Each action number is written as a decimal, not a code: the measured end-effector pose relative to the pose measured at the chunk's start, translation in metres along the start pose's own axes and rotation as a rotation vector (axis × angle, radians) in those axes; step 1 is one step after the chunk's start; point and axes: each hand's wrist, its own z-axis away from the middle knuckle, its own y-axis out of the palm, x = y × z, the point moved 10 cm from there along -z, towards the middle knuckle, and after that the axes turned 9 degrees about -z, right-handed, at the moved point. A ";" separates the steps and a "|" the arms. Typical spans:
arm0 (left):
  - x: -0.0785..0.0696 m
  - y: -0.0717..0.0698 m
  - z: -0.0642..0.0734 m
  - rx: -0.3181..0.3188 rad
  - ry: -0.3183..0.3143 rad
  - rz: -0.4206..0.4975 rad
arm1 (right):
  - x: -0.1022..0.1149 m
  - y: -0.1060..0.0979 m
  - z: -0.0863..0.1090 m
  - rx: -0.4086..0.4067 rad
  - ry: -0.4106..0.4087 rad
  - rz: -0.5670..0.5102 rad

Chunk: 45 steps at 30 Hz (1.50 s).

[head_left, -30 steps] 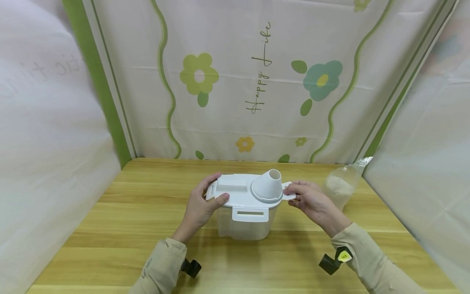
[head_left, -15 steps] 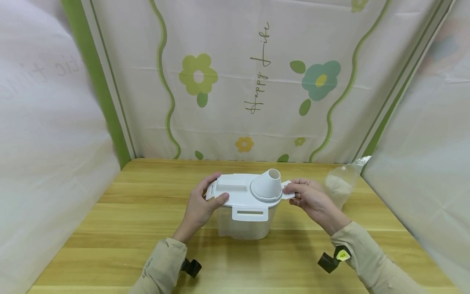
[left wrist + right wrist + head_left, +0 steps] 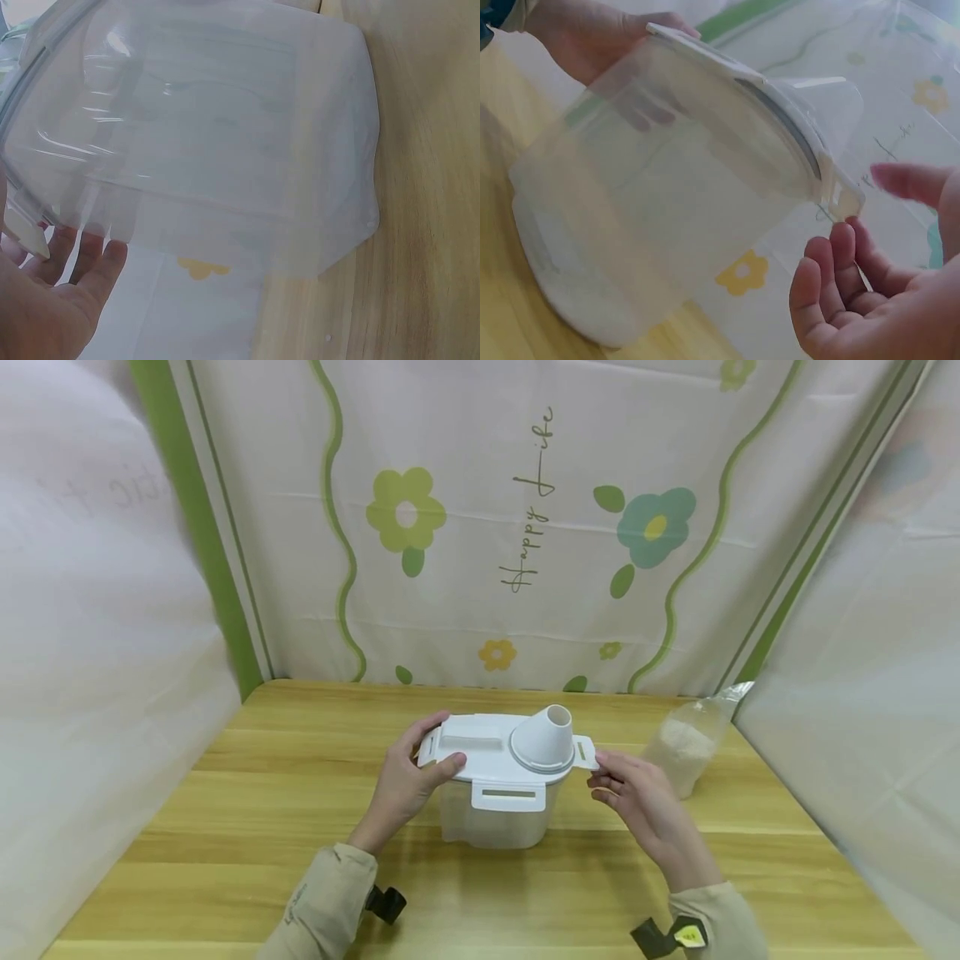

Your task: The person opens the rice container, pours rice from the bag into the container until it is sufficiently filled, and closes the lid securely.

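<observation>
A clear plastic storage container (image 3: pixel 495 828) with a white lid (image 3: pixel 491 766) stands upright on the table. On the lid's right part sits a white cone-shaped cup (image 3: pixel 536 745). My left hand (image 3: pixel 401 777) grips the left end, thumb on top of the lid and fingers round the far side. The front flap (image 3: pixel 510 804) hangs down at a slant, and the right flap (image 3: pixel 589 762) sticks outward. My right hand (image 3: pixel 648 806) has bent fingertips right at that flap's outer edge. In the right wrist view its thumb (image 3: pixel 911 182) stands apart from the flap (image 3: pixel 847 201).
A clear plastic bag (image 3: pixel 686 743) holding white grainy stuff stands at the back right, behind my right hand. Wood-look table (image 3: pixel 300 827) lies all around the container. Printed curtains (image 3: pixel 465 602) close off the back and both sides.
My right hand has loosened its pinch on the right flap and shifted down toward me, to the flap's outer end. The left hand keeps its grip on the container.
</observation>
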 end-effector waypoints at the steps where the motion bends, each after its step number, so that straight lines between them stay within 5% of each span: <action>1: 0.000 0.000 0.000 0.000 0.000 -0.002 | -0.001 -0.001 0.002 0.010 -0.018 -0.003; 12: 0.000 -0.001 0.001 -0.006 0.004 -0.016 | -0.010 -0.002 0.011 0.077 -0.254 0.133; 21: 0.032 0.001 -0.006 -0.013 -0.005 -0.002 | -0.017 -0.003 0.008 0.042 -0.272 0.194; 28: 0.034 0.000 -0.004 -0.020 0.028 0.006 | -0.022 0.002 0.007 0.061 -0.258 0.216; 34: 0.035 0.000 -0.004 -0.019 -0.004 0.004 | -0.025 0.007 0.006 0.090 -0.263 0.221; 45: 0.000 -0.001 -0.001 0.002 0.003 -0.012 | -0.031 0.012 0.002 0.110 -0.312 0.261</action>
